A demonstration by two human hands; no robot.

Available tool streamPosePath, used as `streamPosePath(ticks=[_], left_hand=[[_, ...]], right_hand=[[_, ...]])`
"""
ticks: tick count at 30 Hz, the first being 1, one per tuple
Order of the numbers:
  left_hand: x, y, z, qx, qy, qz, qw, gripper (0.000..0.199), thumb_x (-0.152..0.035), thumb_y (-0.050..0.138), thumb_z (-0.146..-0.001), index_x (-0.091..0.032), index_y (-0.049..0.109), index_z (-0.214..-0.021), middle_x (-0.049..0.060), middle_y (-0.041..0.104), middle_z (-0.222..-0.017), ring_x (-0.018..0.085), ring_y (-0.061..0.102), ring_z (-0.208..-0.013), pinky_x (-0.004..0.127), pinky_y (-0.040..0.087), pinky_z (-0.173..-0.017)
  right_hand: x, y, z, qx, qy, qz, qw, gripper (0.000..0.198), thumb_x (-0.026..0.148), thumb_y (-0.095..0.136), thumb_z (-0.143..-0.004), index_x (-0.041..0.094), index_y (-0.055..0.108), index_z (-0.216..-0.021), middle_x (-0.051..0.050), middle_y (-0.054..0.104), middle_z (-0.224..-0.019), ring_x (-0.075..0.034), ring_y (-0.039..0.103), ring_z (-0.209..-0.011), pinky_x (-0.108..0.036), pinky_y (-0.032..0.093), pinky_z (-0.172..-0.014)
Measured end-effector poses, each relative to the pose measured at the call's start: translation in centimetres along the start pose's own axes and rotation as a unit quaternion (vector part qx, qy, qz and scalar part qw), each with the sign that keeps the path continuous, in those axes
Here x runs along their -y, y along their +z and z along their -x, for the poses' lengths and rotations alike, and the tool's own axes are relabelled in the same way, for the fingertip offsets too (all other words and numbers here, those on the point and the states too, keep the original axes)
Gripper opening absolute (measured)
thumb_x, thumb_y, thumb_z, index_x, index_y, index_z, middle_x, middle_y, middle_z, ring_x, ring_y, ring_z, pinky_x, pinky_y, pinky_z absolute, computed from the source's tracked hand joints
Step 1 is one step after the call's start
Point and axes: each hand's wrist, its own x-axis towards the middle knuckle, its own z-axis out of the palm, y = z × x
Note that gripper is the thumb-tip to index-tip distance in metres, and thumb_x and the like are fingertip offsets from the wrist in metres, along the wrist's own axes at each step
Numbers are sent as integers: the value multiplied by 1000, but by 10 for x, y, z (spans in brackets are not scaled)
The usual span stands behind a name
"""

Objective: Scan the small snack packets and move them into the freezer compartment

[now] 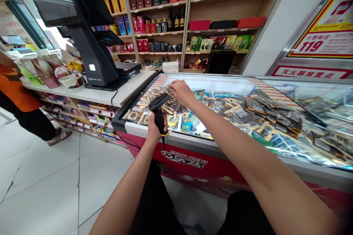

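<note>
My left hand [157, 126] is wrapped round the grip of a black barcode scanner [158, 103], whose head points forward over a layer of small packets. Just beyond the scanner, my right hand [180, 91] reaches across with its fingers pinched at the edge of a small snack packet [168, 90]. Part of that packet is hidden by the fingers and the scanner head. Many similar dark and tan packets [234, 108] lie spread and heaped on the glass-topped chest freezer [176, 134]. Some blue and yellow packets [190, 125] lie near the front edge.
To the left, a counter [106, 97] carries a checkout screen [93, 40] and several bagged goods. A cable hangs by the freezer's front. Shelves [162, 5] of boxes and bottles stand behind. A person in an orange top [18, 88] stands at far left.
</note>
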Motion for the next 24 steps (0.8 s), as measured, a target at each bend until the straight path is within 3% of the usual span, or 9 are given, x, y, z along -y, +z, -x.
streamPosePath(ticks=[4, 7, 10, 12, 13, 15, 19, 21, 24], left_hand=[[2, -2, -1, 7, -1, -11, 1000, 54, -72, 55, -94, -19, 55, -80, -3, 52, -55, 9, 40, -35, 21, 29, -39], [1, -3, -2, 15, -9, -11, 1000, 54, -72, 53, -95, -20, 55, -81, -3, 52, -55, 9, 40, -34, 22, 29, -38], [0, -2, -2, 13, -16, -6, 1000, 52, -71, 51, -97, -20, 57, -86, -3, 52, -54, 9, 39, -35, 22, 30, -38], [-1, -1, -2, 4, -23, -2, 1000, 53, -72, 51, -97, -20, 57, -88, -3, 52, -54, 9, 39, -35, 22, 29, -38], [-1, -1, -1, 2, -24, -3, 1000, 53, -72, 51, -97, -20, 56, -87, -3, 52, -54, 9, 39, -35, 22, 29, -38], [-2, 0, 0, 4, -20, -11, 1000, 55, -73, 52, -96, -20, 55, -83, -3, 52, -55, 9, 40, -36, 22, 29, -39], [-3, 0, 1, 4, -26, -23, 999, 56, -73, 51, -97, -20, 52, -79, -2, 51, -56, 9, 40, -37, 22, 30, -40], [-4, 0, 1, 2, -35, -19, 999, 56, -72, 50, -98, -20, 52, -80, -3, 51, -56, 9, 39, -37, 22, 29, -40], [-4, 0, 0, 0, -40, -19, 999, 56, -73, 49, -98, -20, 52, -80, -3, 50, -55, 8, 38, -36, 21, 28, -39]], right_hand=[[3, 5, 0, 94, -7, -11, 995, 46, 20, 44, -105, 18, 74, -139, -14, 69, -145, -35, 56, -136, -50, 42, -117], [-16, -3, 13, 68, 20, -60, 996, 48, 22, 43, -105, 17, 72, -143, -13, 66, -150, -34, 55, -142, -50, 37, -123], [-53, -20, 33, 38, 147, -57, 987, 42, 28, 62, -98, 16, 74, -136, -18, 67, -147, -40, 54, -141, -54, 38, -122], [-80, -33, 49, 51, 305, 9, 951, 43, 33, 74, -93, 13, 73, -131, -25, 68, -140, -45, 50, -142, -59, 37, -120], [-92, -38, 57, 51, 349, 27, 935, 46, 35, 78, -91, 7, 73, -127, -31, 67, -136, -51, 47, -143, -66, 34, -118], [-111, -46, 70, 51, 395, 46, 916, 50, 37, 88, -81, 6, 73, -117, -34, 65, -135, -56, 42, -145, -74, 27, -118], [-126, -45, 78, 42, 403, 20, 914, 46, 37, 98, -67, 15, 72, -98, -29, 68, -129, -55, 37, -149, -74, 17, -122], [-127, -40, 73, 45, 408, -12, 912, 47, 34, 101, -60, 17, 70, -91, -26, 73, -113, -57, 45, -143, -76, 22, -118], [-126, -35, 65, 50, 408, -58, 910, 46, 28, 100, -56, 19, 66, -86, -15, 74, -90, -52, 65, -119, -73, 41, -106]])
